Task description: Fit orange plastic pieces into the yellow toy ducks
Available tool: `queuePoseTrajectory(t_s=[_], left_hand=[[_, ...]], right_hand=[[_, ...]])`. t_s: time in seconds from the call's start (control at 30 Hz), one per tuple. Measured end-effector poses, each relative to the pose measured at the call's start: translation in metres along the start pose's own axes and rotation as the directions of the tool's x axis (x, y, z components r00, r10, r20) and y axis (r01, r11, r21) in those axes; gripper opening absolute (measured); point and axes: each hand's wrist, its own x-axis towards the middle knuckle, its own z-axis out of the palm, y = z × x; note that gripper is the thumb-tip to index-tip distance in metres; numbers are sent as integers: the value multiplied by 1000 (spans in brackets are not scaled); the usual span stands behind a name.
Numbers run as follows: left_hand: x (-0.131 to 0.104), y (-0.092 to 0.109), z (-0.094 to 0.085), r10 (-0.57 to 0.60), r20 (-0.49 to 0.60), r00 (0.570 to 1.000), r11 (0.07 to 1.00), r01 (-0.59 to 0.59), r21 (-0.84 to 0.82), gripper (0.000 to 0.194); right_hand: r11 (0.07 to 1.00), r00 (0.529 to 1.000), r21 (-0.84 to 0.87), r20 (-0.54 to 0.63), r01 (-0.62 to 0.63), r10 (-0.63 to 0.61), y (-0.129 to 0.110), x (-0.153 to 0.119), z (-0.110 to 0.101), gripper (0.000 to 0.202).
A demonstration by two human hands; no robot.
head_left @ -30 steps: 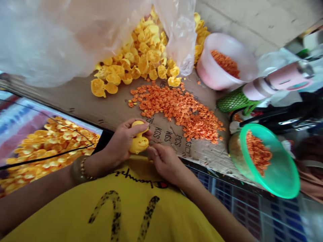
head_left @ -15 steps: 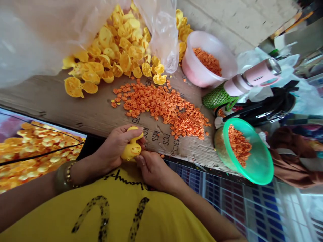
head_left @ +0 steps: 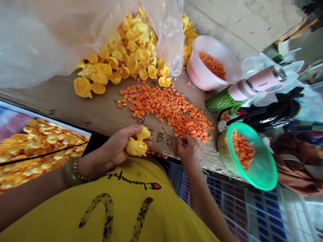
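The left hand is holding a yellow plastic duck in its fingers by the counter's near edge. Orange pieces are lying beyond; beside them the right hand's fingers are sitting narrow, their grip unclear.

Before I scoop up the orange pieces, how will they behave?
The orange pieces look small and thin, so probably light. They lie loose, so a push would likely scatter them. A few by the edge of the cardboard might fall off.
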Motion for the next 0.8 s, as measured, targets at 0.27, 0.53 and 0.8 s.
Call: queuePoseTrajectory(t_s=[0.27,0.53,0.8], left_hand=[[3,-1,-12,-16,80,997,997,22,-74,27],[9,-6,-15,2,122,993,987,18,-160,18],[4,-5,-10,-5,58,998,994,11,-106,27]], right_hand=[[959,994,276,109,-61,32,-33,18,-16,13],[713,877,674,206,195,-435,-120,-6,-39,15],[724,821,591,171,356,-544,-127,-8,-29,20]])
